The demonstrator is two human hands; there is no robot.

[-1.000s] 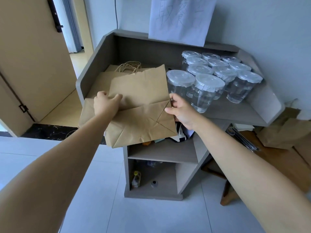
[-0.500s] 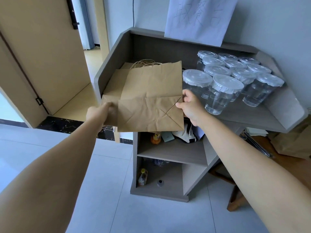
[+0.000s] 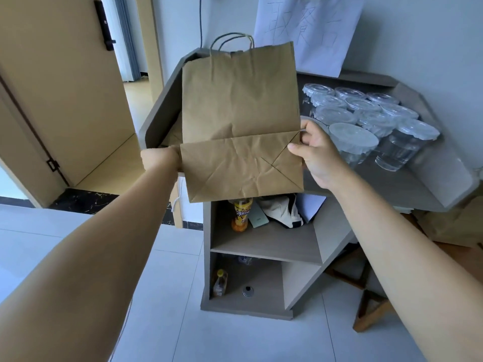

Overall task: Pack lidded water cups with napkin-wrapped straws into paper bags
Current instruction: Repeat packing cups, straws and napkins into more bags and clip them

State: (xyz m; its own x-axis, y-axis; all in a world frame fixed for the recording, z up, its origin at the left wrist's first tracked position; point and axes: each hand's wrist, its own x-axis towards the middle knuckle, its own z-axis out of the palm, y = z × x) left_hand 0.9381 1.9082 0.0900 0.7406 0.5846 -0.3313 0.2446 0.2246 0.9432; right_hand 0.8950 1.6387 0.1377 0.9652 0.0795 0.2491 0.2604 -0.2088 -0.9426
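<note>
A flat, folded brown paper bag (image 3: pixel 240 111) with twine handles is held upright in front of the grey counter (image 3: pixel 392 186), its folded bottom flap facing me. My left hand (image 3: pixel 160 159) grips the bag's lower left edge. My right hand (image 3: pixel 316 150) pinches the lower right edge at the flap's fold. Several clear lidded water cups (image 3: pixel 366 118) stand in a cluster on the counter to the right of the bag. No straws or napkins show.
More flat bags (image 3: pixel 173 134) lie on the counter behind the held one. Open shelves below hold an orange bottle (image 3: pixel 241 214), a phone, a cap and a small bottle. A paper sign (image 3: pixel 305 30) hangs on the wall. An open doorway is at left; a wooden stool at right.
The bag has been lifted off the stack and tipped from lying flat to standing upright. My left hand shifted to its lower left edge; my right hand kept its hold.
</note>
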